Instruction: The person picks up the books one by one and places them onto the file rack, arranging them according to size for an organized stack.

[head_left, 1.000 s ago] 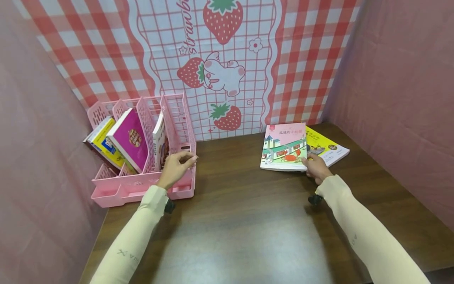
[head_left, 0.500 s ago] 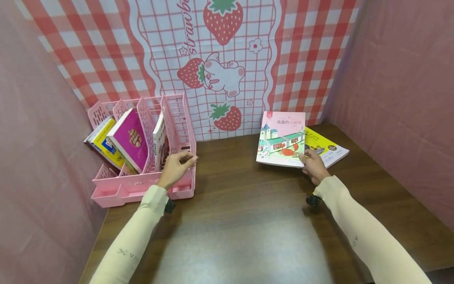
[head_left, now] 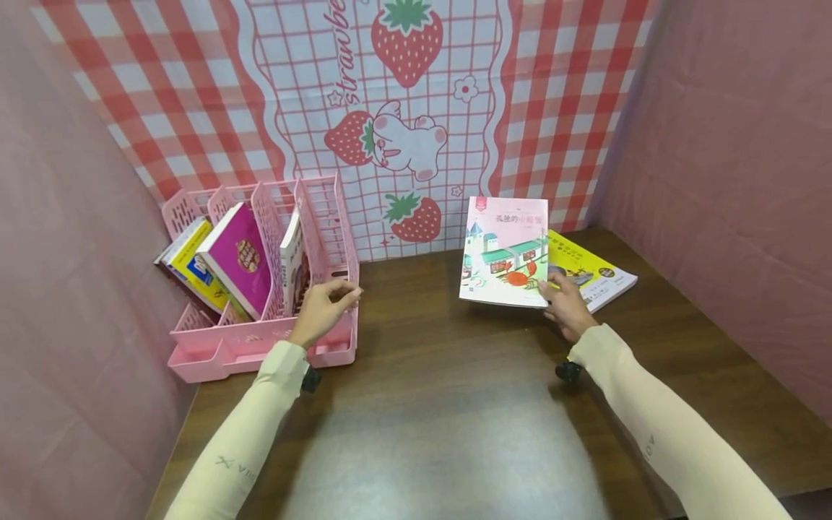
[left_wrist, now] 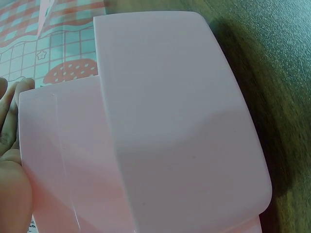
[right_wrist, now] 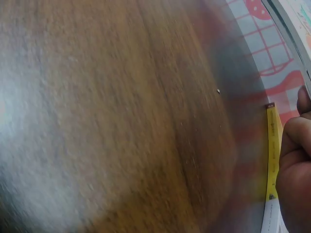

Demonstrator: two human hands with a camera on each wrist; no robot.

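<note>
My right hand [head_left: 567, 305] grips the lower right corner of a pink picture book [head_left: 510, 235] with a red crab on its cover, held tilted upright over the table. In the right wrist view only the curled thumb side of this hand [right_wrist: 297, 165] shows, at the right edge. My left hand [head_left: 323, 310] is at the front right of a pink book rack [head_left: 260, 339], thumb and fingertips curled at its right side panel. In the left wrist view the pink panel [left_wrist: 73, 155] hides much of that hand. A yellow book [head_left: 585, 267] lies behind the pink one.
Inside the rack stand a purple book [head_left: 245, 256], a yellow-and-blue book [head_left: 203, 261] and a white-spined book [head_left: 290, 263], in separate slots. A strawberry-print cloth [head_left: 403, 115] hangs behind the brown table [head_left: 416, 390]; pink curtains [head_left: 728, 180] border both sides.
My right hand has raised the pink book and moved it left, baring more of the yellow book's cover. My left hand and the rack have stayed in place.
</note>
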